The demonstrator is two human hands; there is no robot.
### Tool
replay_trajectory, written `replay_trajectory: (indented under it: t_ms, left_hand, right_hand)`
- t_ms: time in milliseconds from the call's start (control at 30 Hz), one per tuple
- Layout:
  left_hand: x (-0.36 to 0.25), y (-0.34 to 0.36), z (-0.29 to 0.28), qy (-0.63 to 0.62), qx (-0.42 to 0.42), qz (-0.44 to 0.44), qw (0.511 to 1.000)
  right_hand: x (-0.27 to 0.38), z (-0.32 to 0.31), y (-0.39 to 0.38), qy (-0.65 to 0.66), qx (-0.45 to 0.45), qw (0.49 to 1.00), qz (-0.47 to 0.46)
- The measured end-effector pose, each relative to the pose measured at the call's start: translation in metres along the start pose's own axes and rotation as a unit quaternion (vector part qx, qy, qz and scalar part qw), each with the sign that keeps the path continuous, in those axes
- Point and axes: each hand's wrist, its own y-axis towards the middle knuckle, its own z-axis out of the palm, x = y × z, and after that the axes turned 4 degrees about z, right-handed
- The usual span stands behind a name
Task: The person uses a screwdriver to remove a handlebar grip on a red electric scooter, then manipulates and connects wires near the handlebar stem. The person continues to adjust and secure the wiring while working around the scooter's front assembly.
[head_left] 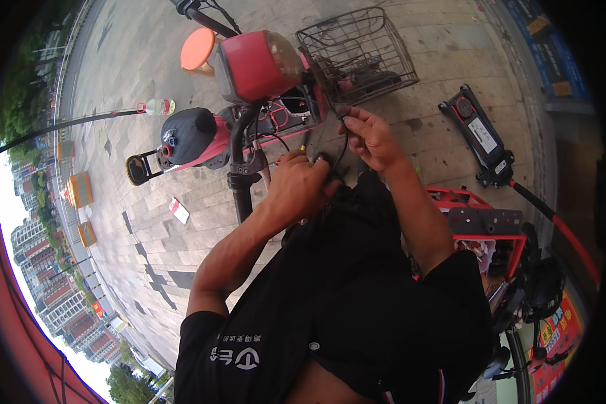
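Observation:
My right hand [369,138] pinches a thin black cable [345,138] beside the wire basket [357,50]. My left hand [296,182] is lower and to the left, fingers curled round that cable's lower part, its grip partly hidden by the hand. Both are in front of a pink electric scooter [212,141], whose open compartment [283,114] shows wires and red rings. Its black handlebar [238,151] runs just left of my left hand. A red box-like housing [256,64] with a translucent end sits above the compartment.
A floor jack [475,128] with a red-sleeved handle lies at right, above a red tool cart [491,222]. An orange round stool [196,48] stands behind the scooter. A white packet [179,210] lies on the paving [141,236]. A pole [67,124] with a bottle crosses the left side.

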Motion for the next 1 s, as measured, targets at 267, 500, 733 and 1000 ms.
replay_trajectory:
  t_ms: [267, 500, 733, 1000]
  left_hand:
    - [0.005, 0.003, -0.023, -0.176, -0.006, -0.037, 0.984]
    - [0.015, 0.015, -0.035, -0.289, -0.028, 0.008, 0.957]
    - [0.011, 0.023, -0.045, -0.366, 0.03, 0.167, 0.915]
    - [0.001, 0.026, -0.036, -0.545, 0.039, -0.096, 0.832]
  right_hand:
    - [0.007, 0.003, -0.02, 0.042, 0.09, 0.992, 0.077]
    - [-0.017, 0.004, -0.049, -0.156, 0.168, 0.962, 0.147]
    - [0.001, -0.007, -0.03, 0.019, 0.071, 0.997, 0.017]
    - [0.03, -0.008, 0.002, 0.18, 0.029, 0.981, -0.066]
